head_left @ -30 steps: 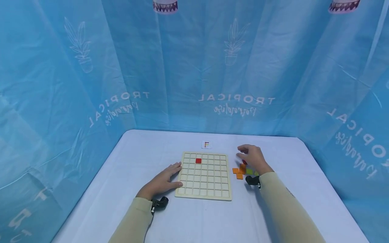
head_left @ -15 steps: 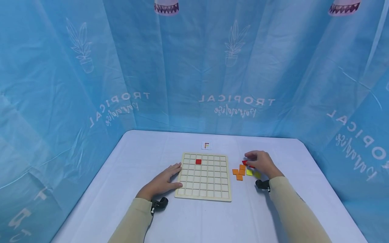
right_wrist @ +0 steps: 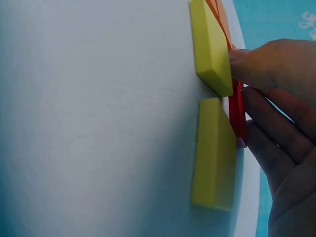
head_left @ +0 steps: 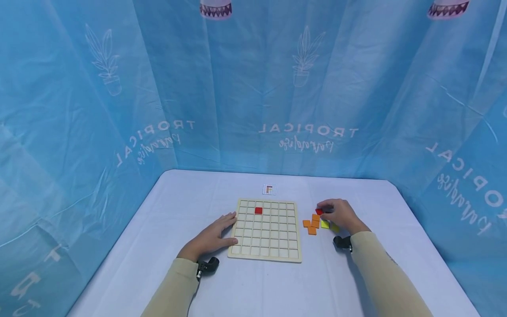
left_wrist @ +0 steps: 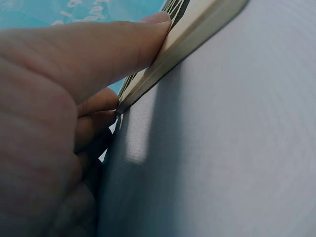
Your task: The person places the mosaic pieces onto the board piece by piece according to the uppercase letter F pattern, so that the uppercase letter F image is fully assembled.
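A square wooden grid board (head_left: 264, 229) lies on the table, with one red tile (head_left: 259, 211) in a cell of its second row. My left hand (head_left: 211, 235) rests at the board's left edge, fingers stretched out; in the left wrist view the thumb (left_wrist: 123, 47) lies against the frame. To the board's right, my right hand (head_left: 341, 214) pinches another red tile (head_left: 319, 211) between thumb and fingers, low over the table. Two yellow tiles (right_wrist: 215, 153) sit just under that hand, one partly covered by it in the head view.
Several orange tiles (head_left: 312, 223) lie in a cluster between the board and my right hand. Behind the board is a small printed pattern card (head_left: 269, 189). A white cloth covers the table (head_left: 261, 290), and blue curtains (head_left: 253, 88) stand around its far sides.
My right hand has moved right and down to the red tiles, and its fingers have closed on one, which now shows between them. The left hand and the board stay put.
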Motion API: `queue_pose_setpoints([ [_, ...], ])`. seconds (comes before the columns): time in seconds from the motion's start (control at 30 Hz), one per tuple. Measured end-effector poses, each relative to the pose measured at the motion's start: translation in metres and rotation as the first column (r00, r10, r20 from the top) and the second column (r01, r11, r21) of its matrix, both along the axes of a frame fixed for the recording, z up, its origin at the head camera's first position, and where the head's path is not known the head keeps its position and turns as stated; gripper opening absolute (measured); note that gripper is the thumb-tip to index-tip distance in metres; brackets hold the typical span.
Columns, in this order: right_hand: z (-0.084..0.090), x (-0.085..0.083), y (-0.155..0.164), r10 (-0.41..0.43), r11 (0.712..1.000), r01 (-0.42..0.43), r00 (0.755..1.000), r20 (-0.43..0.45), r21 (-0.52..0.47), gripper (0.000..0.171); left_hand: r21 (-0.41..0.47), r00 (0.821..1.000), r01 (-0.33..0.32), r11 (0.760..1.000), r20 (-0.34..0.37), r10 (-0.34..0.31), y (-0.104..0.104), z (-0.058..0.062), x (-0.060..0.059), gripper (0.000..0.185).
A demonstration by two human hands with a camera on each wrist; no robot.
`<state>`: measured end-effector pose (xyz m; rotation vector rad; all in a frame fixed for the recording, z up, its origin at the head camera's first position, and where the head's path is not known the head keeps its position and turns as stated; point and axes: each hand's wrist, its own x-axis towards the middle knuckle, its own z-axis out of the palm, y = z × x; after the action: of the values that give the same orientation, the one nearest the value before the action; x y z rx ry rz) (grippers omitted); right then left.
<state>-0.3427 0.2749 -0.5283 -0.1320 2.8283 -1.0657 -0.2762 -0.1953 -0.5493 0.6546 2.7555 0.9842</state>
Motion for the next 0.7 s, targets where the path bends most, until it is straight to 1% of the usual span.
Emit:
queue_pose_setpoints([
  [0.2,-0.001,0.001,-0.001,0.016,0.999,-0.015,0.999,-0.029,0.036,0.032,-0.006,1.0,0.0,1.0,-0.006,0.0,0.001,-0.001,-0.001,0.084],
  [0.4,-0.001,0.003,-0.005,0.034,0.997,-0.029,0.997,-0.063,0.076,0.031,0.001,1.0,-0.003,1.0,-0.005,0.003,0.0,-0.001,0.0,0.084],
  [0.57,-0.001,0.004,-0.008,0.027,0.998,-0.023,0.997,-0.067,0.061,0.031,0.003,1.0,-0.011,1.0,-0.001,0.011,0.0,-0.001,0.0,0.085],
  [0.7,-0.001,0.005,-0.01,0.002,0.999,0.001,0.998,-0.056,0.045,0.032,0.011,1.0,-0.017,1.0,0.008,0.017,0.001,-0.001,0.0,0.085],
])
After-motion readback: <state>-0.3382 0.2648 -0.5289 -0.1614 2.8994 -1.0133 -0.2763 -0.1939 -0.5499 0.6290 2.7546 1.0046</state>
